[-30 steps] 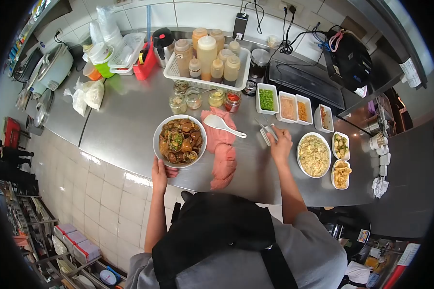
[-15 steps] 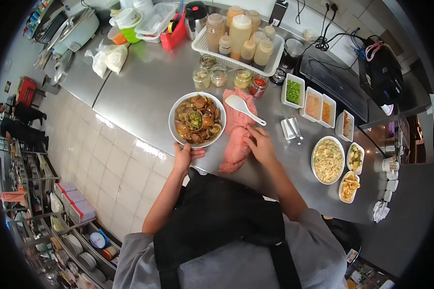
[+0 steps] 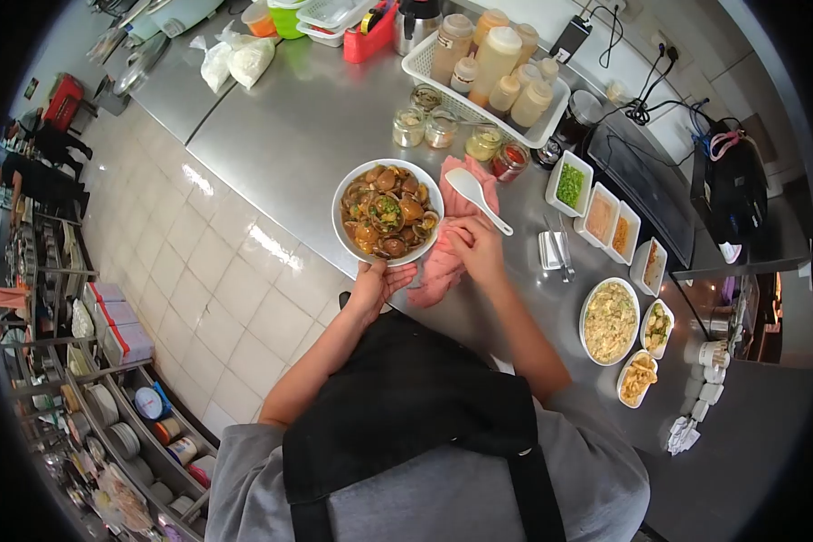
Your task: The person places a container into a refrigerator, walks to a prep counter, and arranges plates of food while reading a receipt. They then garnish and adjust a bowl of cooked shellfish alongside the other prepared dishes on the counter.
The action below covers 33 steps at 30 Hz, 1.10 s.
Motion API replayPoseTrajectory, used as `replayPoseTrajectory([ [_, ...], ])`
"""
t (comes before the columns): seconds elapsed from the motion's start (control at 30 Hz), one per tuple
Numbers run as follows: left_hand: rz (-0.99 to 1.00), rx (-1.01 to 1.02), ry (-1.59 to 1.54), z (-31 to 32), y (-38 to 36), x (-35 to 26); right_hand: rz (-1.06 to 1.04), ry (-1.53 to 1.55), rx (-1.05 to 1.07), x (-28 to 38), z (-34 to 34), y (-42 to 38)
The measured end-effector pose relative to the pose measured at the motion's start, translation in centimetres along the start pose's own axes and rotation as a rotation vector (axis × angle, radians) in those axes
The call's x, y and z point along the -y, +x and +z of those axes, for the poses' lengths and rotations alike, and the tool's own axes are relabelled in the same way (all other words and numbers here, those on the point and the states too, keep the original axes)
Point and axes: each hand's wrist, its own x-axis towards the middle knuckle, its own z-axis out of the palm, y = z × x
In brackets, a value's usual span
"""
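A white bowl full of clams in brown sauce with a green topping sits near the front edge of the steel counter. My left hand supports its near side from below, fingers partly hidden under it. Right of the bowl lies a crumpled pink cloth. My right hand pinches the cloth close to the bowl's right rim, with its fingers bent. A white rice paddle rests on the cloth's upper part, beyond my right hand.
Seasoning jars and a white basket of sauce bottles stand behind the bowl. To the right are tubs of toppings, a small white holder and a dish of fried rice. People stand far left.
My right hand has moved up the cloth toward the bowl's rim, and the cloth is bunched closer to the bowl. My left hand still supports the bowl. The camera view has shifted.
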Motion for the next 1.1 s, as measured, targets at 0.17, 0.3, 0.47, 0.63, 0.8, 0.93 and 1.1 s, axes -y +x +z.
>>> replayPoseTrajectory([
  [0.17,0.063,-0.012,-0.008,0.4,-0.3,0.4,-0.032,-0.097,0.238,1.2,-0.1,0.2],
  [0.3,0.121,0.018,0.040,-0.3,0.8,1.1,0.182,-0.163,0.463,1.4,-2.5,-1.2],
  [0.47,0.262,-0.133,-0.064,1.3,0.4,0.3,0.059,-0.381,0.156,0.1,-4.9,-2.5],
  [0.63,0.279,-0.102,-0.002,-0.6,0.4,0.7,-0.016,-0.396,0.177,1.3,-6.2,-4.0],
  [0.8,0.229,0.013,0.037,-1.9,-2.4,0.8,0.132,-0.263,0.092,-0.8,-7.0,-7.8],
  [0.93,0.237,0.055,0.067,-3.0,-5.5,3.1,0.244,-0.286,0.037,-2.5,-7.6,-12.5],
  [1.1,0.182,0.077,0.216,-0.7,-12.5,4.7,0.479,0.059,0.112,-1.3,-8.1,-17.7],
])
